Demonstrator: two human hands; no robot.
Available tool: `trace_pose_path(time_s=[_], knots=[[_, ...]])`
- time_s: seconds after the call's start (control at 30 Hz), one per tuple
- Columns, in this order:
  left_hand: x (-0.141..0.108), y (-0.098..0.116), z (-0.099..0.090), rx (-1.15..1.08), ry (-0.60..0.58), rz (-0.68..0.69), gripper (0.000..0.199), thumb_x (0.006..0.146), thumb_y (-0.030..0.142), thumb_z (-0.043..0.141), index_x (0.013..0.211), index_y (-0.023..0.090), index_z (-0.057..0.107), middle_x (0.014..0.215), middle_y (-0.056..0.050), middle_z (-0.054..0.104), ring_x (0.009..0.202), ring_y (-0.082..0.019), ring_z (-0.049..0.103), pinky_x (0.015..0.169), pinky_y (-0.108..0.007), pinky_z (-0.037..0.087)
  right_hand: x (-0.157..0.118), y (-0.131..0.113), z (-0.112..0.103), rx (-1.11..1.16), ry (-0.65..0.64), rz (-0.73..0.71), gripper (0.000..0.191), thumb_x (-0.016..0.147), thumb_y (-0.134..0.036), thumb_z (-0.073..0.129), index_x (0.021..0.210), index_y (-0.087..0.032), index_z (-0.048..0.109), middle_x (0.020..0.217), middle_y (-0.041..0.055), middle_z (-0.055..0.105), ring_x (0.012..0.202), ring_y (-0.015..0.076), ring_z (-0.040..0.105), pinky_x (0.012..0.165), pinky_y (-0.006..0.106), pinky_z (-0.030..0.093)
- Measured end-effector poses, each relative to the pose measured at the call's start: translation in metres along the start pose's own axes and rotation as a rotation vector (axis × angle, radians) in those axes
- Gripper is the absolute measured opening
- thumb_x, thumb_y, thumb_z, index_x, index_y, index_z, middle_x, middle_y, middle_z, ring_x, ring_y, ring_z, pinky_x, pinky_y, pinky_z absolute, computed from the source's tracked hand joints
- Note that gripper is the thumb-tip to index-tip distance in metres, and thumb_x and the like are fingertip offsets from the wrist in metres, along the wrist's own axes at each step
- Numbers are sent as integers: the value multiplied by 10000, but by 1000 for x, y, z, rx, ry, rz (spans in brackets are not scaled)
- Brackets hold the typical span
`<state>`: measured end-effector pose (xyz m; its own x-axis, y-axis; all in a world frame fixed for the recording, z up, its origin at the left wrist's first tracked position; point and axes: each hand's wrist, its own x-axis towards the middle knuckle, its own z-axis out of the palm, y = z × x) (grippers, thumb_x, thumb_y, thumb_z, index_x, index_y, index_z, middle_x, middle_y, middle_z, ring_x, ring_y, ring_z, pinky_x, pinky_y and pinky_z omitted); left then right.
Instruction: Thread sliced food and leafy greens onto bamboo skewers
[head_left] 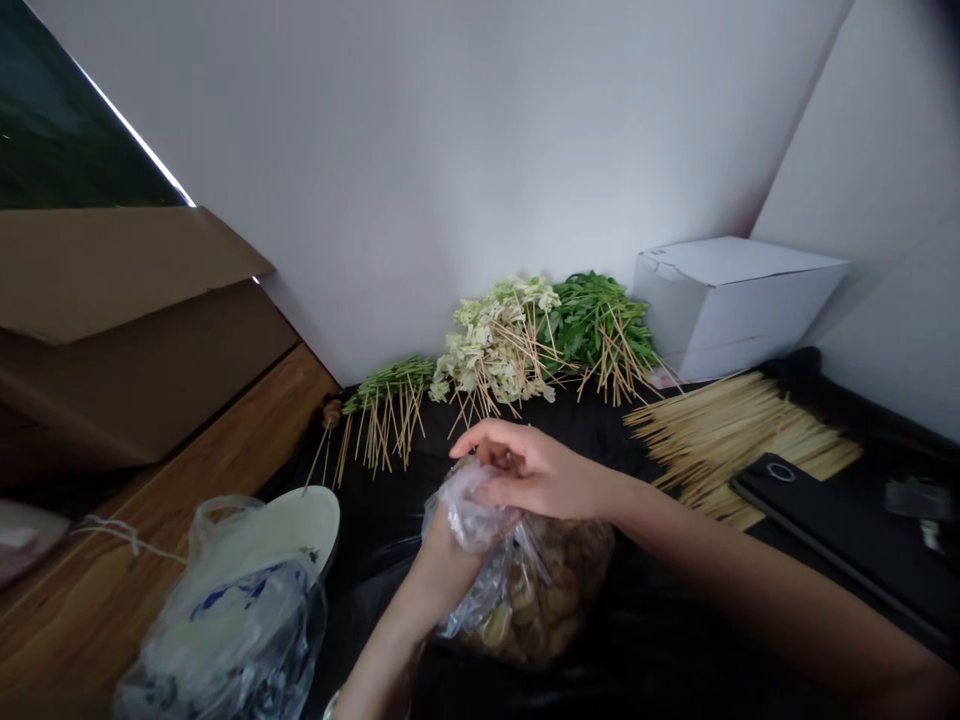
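Observation:
A clear plastic bag [551, 600] with brownish-yellow round pieces inside rests on the black covering in front of me. My left hand [457, 550] is at the gathered neck of the bag, its fingers largely hidden by plastic and by the other hand. From the right, my right hand [517, 465] reaches over with curled fingers and pinches the bunched plastic at the top. Both hands touch each other around the bag's neck.
Skewered greens [600, 310], pale leafy skewers [491, 345] and green skewers [394, 385] lie along the wall. Bare sticks [735, 430], a phone [840, 540] and a white box [735, 300] are right. A white bowl [322, 515] and plastic bag [232, 640] stand left.

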<state>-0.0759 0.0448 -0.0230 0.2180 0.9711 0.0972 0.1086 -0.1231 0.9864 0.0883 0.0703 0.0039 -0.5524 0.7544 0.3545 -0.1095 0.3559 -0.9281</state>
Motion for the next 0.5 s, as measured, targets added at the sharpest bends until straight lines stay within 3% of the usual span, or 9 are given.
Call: trace_pose_path(time_s=[0.1,0.2,0.3,0.5], knots=[[-1,8,-3,-82,85,-156,402,751,483,793,988,163,739,900,-110,774,904,-316,738,860,-457,581,-34,8,-29,-11,175,10,405,820,-223,716,1210,-228,605,1038,28,655,982,164,614,880,313,490],[2,15,-2,-237,266,-229,513,670,584,830,896,137,716,755,-69,741,742,-270,730,741,-384,591,-75,24,-54,-33,369,151,278,888,-349,676,1136,-226,651,970,33,680,894,165,629,775,296,507],[11,25,4,-319,386,-146,517,586,569,887,842,167,687,712,-4,703,687,-208,701,719,-310,585,-112,40,-68,-37,434,234,265,915,-417,657,1072,-205,672,888,40,693,797,156,631,700,283,502],[18,66,-3,-475,487,50,319,725,446,844,815,199,664,633,40,645,663,-182,697,713,-274,609,-151,54,-75,-38,516,310,339,905,-496,666,1079,-204,672,818,23,682,718,142,617,680,277,510]])
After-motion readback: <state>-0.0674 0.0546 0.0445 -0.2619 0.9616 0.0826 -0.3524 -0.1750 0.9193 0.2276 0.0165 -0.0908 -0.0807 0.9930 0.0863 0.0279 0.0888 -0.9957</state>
